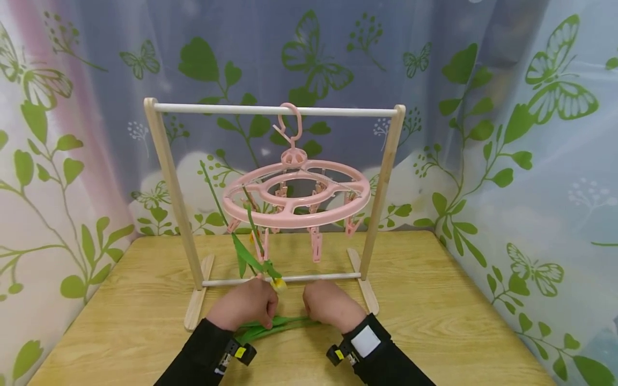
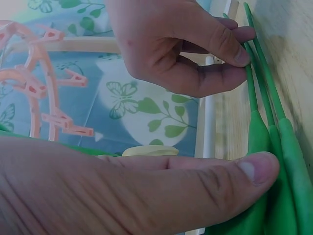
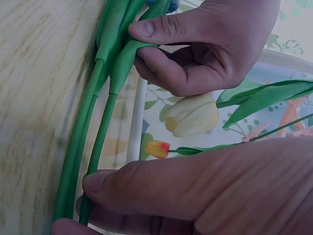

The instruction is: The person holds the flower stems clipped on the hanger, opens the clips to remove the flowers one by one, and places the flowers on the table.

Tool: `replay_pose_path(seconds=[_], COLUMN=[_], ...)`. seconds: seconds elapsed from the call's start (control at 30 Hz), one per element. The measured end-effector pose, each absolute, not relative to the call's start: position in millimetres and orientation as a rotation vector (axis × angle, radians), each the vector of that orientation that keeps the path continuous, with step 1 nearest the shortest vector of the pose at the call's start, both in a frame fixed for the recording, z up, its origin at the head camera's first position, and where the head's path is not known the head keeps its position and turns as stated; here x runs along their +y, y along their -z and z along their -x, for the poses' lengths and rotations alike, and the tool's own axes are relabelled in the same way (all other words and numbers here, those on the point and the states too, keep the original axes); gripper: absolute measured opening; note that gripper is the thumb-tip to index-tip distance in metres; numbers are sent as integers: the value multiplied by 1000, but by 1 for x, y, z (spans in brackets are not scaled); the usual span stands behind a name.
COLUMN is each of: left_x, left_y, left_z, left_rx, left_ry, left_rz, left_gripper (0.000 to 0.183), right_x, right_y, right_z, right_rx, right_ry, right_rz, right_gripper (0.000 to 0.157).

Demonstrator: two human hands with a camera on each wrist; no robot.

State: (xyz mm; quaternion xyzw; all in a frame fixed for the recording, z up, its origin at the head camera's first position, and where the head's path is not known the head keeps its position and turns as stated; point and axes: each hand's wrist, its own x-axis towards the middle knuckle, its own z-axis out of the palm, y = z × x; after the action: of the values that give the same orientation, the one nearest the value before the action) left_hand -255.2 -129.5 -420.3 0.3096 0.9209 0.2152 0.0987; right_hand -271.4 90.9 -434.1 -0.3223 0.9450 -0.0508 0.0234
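My left hand (image 1: 248, 303) pinches the green leaves (image 3: 126, 63) of an artificial tulip between thumb and fingers, low over the table. My right hand (image 1: 333, 305) pinches the same flower's thin stem (image 3: 101, 132) farther along. Two more green stems (image 3: 73, 156) lie alongside on the table; their blooms are hidden. Behind the hands, a pale yellow tulip (image 3: 192, 115) and an orange-red tulip (image 3: 157, 148) hang bloom-down from a pink oval clip hanger (image 1: 296, 219). Pink clips (image 1: 316, 245) dangle around its rim.
The hanger hooks over the white top bar (image 1: 217, 109) of a wooden stand, whose uprights (image 1: 174, 187) rise from flat feet (image 1: 195, 305). A white lower bar (image 1: 318, 277) runs just beyond the hands. Patterned curtains (image 1: 541, 161) enclose the wooden table (image 1: 434, 311) at the back and sides.
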Motion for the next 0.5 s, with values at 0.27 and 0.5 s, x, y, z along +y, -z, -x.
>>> replay_pose_path(seconds=[0.27, 0.5], left_x=[-127, -128], left_y=[422, 423], left_z=[257, 258], left_rx=[2640, 2681], left_ry=[-707, -676], left_rz=[-898, -930], left_gripper=[23, 26], right_x=[94, 93], right_y=[438, 437], right_z=[274, 274], right_rx=[2905, 2900], right_ry=[195, 235], right_rz=[991, 988], right_gripper=[45, 45])
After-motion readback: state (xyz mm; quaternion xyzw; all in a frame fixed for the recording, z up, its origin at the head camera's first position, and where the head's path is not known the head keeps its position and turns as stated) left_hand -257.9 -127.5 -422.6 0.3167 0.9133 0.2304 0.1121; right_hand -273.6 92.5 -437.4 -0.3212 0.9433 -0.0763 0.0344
